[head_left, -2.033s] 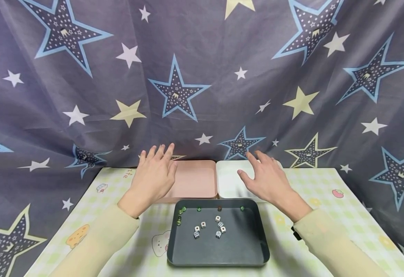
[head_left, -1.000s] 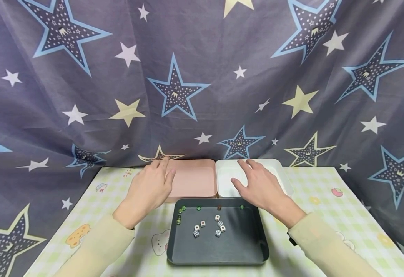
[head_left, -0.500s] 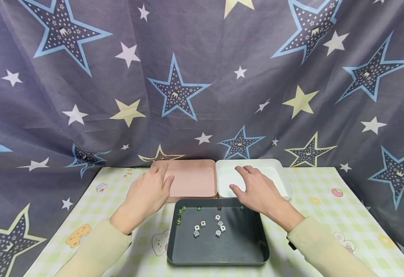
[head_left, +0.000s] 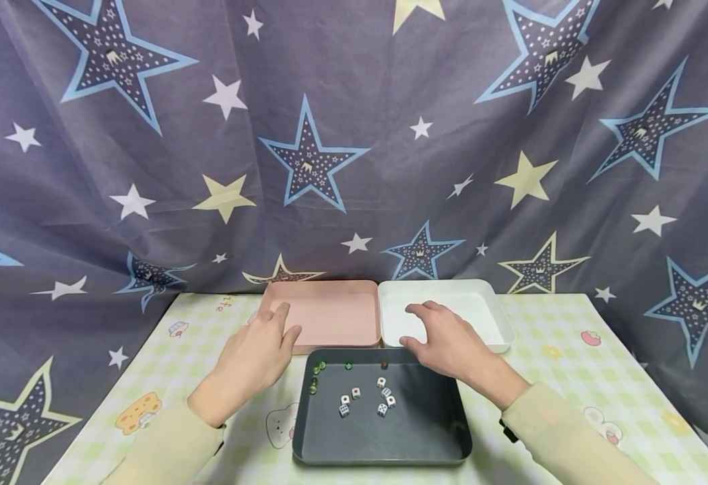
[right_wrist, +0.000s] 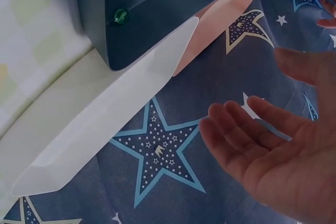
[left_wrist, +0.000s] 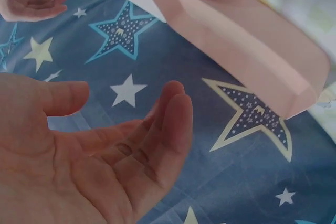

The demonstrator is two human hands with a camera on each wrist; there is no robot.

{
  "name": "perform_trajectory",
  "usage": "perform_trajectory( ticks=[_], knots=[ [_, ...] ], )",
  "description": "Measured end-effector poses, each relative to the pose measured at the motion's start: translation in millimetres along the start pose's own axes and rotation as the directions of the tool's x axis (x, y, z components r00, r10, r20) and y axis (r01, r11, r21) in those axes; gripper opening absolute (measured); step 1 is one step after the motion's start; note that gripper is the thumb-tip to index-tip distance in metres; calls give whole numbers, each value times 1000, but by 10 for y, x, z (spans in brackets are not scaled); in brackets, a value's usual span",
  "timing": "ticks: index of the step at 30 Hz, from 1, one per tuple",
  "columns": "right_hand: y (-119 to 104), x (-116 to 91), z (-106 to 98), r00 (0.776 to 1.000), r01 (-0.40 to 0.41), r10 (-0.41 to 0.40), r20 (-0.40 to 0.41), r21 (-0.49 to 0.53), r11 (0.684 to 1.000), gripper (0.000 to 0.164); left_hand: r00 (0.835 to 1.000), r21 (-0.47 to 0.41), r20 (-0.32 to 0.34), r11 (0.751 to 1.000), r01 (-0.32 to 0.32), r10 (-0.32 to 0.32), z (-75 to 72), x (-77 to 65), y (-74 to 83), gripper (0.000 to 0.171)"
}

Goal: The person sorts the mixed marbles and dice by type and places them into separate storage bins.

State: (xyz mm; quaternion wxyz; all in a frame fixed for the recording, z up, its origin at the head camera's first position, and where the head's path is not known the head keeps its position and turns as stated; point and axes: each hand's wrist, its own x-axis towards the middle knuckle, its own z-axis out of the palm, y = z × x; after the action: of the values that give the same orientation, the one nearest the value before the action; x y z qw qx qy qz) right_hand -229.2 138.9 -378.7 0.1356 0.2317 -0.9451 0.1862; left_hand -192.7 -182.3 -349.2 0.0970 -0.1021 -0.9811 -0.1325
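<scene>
My left hand [head_left: 255, 351] hovers by the left front of the pink tray [head_left: 335, 313], holding nothing; its fingers bend loosely in the left wrist view. My right hand [head_left: 451, 340] is over the front of the white tray [head_left: 481, 310] and the far right corner of the dark grey tray [head_left: 402, 438], also with nothing in it. Inside the grey tray lie several white dice [head_left: 382, 409], several green glass marbles [head_left: 348, 365] along the far and left walls, and one reddish-brown marble [head_left: 384, 364]. In the right wrist view a green marble [right_wrist: 121, 16] sits near the tray's corner.
The trays stand together on a green-checked tablecloth [head_left: 548, 323] with cartoon prints. Right behind the table hangs a dark curtain [head_left: 354, 87] patterned with stars.
Both hands have come down and back toward the grey tray from above the rear trays. The right hand now covers the far right green marble in the head view. Dice and trays stay put.
</scene>
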Motion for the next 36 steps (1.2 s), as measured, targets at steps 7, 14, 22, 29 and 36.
perform_trajectory(
  ticks=[7, 14, 22, 29, 36],
  knots=[
    [-21, -13, 9, 999, 14, -15, 31, 49, 999, 46, 999, -39, 37, 999, 7, -6, 79, -62, -11, 53],
    [-12, 23, 21, 991, -16, -18, 129, 257, 966, 35, 998, -85, 61, 996, -4, 9, 174, -146, -30, 45],
    [15, 31, 27, 976, -86, 3, 218, 371, 924, 27, 992, -102, 126, 995, 22, -9, 306, -196, -68, 44],
    [14, 32, 63, 953, -174, 40, 301, 435, 883, 23, 988, -155, 154, 987, 43, -19, 423, -252, -117, 30],
    [20, 10, 82, 939, -221, 54, 340, 475, 852, 21, 971, -203, 238, 976, 76, -26, 499, -254, -114, 32]
  ],
)
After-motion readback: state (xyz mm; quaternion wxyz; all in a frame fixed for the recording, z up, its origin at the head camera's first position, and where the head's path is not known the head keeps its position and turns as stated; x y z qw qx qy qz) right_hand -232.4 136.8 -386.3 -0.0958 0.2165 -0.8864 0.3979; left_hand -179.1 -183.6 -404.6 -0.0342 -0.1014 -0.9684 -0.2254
